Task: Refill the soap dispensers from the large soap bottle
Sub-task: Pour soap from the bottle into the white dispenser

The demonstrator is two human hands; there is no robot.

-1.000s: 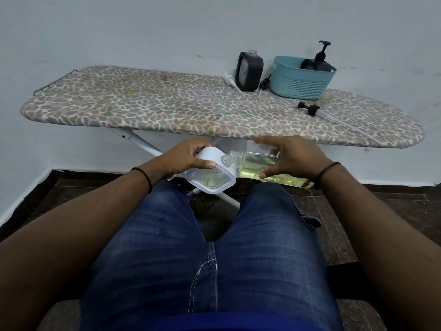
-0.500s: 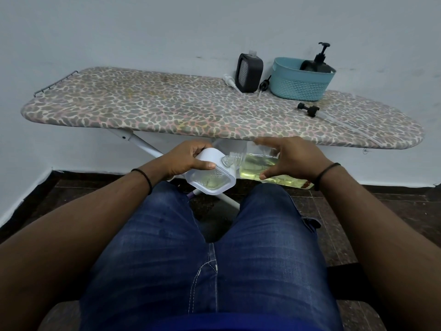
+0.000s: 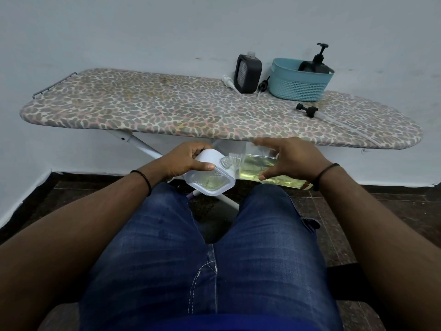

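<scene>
Left hand (image 3: 185,161) gripped the white square plastic dispenser (image 3: 210,180), right hand (image 3: 290,158) tipped the clear large soap bottle (image 3: 255,167) into it (a shallow pool inside; filling barely begun).

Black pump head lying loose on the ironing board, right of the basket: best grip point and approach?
Grip the pump head at its wide black collar, coming from above with fingers across it. It lies on its side on the ironing board; its clear dip tube trailing right looks thin and likely bendy, so avoid that.
</scene>
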